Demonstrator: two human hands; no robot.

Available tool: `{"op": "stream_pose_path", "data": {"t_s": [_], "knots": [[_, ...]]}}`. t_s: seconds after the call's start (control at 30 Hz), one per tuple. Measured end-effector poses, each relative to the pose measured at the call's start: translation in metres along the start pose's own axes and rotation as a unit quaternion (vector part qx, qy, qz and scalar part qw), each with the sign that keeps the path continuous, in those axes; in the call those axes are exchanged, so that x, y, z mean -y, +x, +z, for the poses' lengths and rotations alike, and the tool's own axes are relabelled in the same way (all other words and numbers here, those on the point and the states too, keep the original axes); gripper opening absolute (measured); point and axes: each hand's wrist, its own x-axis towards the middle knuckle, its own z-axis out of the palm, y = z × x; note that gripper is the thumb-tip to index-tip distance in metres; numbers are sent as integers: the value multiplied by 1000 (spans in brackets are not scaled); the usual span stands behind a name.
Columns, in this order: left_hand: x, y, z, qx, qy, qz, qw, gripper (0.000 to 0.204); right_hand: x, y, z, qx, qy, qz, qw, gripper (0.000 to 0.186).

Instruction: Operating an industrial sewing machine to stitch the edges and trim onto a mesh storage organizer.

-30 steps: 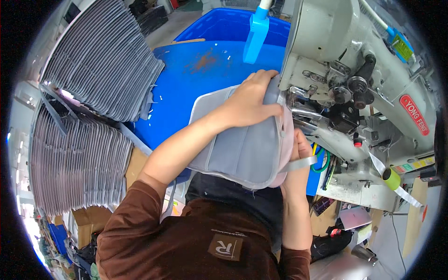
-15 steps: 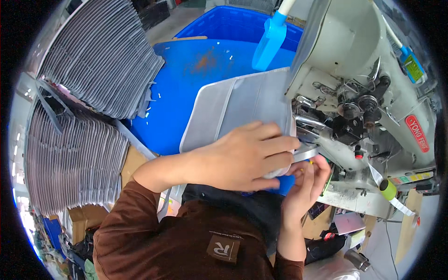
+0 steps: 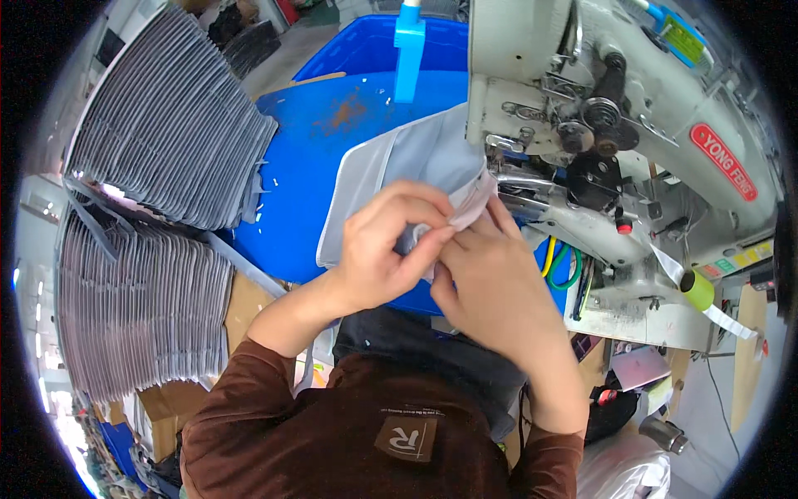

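A grey fabric panel (image 3: 357, 191) with pale bound edges lies on the blue work surface (image 3: 307, 158) beside the sewing machine (image 3: 549, 141). Its near right edge is lifted and folded between both hands. My left hand (image 3: 378, 245) pinches that edge between thumb and fingers. Pressed close against it, my right hand (image 3: 495, 283) is closed on the same edge, its back toward the camera and its fingertips partly hidden. The machine's needle area is just right of the fabric.
Two tall stacks of similar grey panels (image 3: 166, 125) stand at the left. Scissors with yellow and green handles (image 3: 565, 266) lie by the machine base. A blue plastic tool (image 3: 409, 62) hangs above the surface, in front of a blue crate (image 3: 357, 50). White tape (image 3: 723, 320) runs at the right.
My right hand has moved left and up from beside the machine onto the fabric. The left hand has shifted left, and the panel's edge is now folded up. The view has shifted.
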Motion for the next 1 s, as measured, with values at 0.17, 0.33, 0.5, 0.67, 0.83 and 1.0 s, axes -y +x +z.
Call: {"op": "stream_pose_path", "data": {"t_s": [0.17,0.33,0.5,0.67,0.83,1.0], "knots": [[3,1,-4,-21,-2,-18,1000,19,-8,-11,21,-90,70,-41,993,27],[-10,9,-8,89,65,40,993,25,12,-37,31,-293,212,258,896,17],[-17,-1,1,148,145,88,974,32,-2,-40,51,-192,387,259,864,24],[-6,-7,5,127,201,160,958,36,8,-43,52,-193,453,266,829,24],[-7,-5,11,134,237,192,943,29,5,-44,56,-210,458,264,823,27],[-6,-6,16,112,253,192,942,26,5,-40,56,-208,452,258,828,27]]}}
